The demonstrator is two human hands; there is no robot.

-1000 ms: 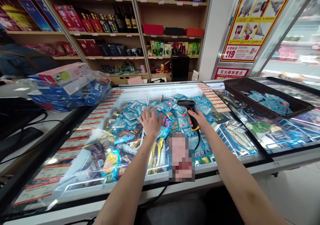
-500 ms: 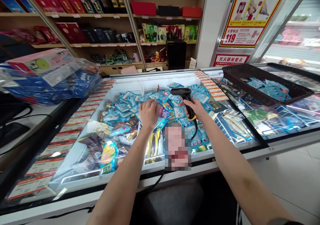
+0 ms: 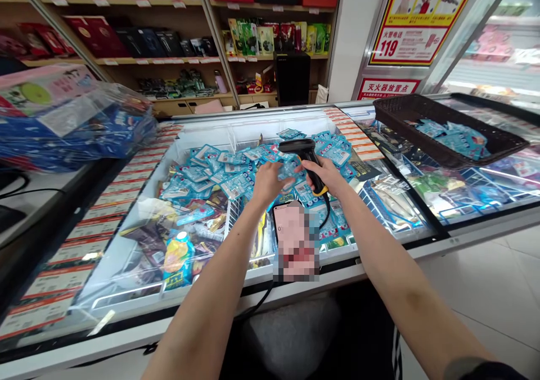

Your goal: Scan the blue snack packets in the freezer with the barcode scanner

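My right hand [image 3: 328,176] is wrapped round the handle of a black barcode scanner [image 3: 298,145] with a yellow base, its head pointing left. A black cable hangs from the scanner. My left hand [image 3: 268,183] hovers just left of it, thumb and fingers apart, beside a blue packet [image 3: 288,166]; any contact is unclear. Under both hands many small blue packets [image 3: 238,186] are spread over the chest freezer [image 3: 139,222]. Below the hands a phone [image 3: 289,228] with a pink screen lies near the front edge, partly blurred out.
A brown plastic basket [image 3: 449,149] with several blue packets stands on the right. At left sits a plastic-wrapped stack of boxes [image 3: 71,116]. Price labels [image 3: 50,279] line the freezer's left side. Behind are stocked shelves [image 3: 147,59] and a black box [image 3: 292,79].
My left hand has moved right, closer to the scanner and the blue packet. The right hand keeps its hold on the scanner. The view has tilted slightly down.
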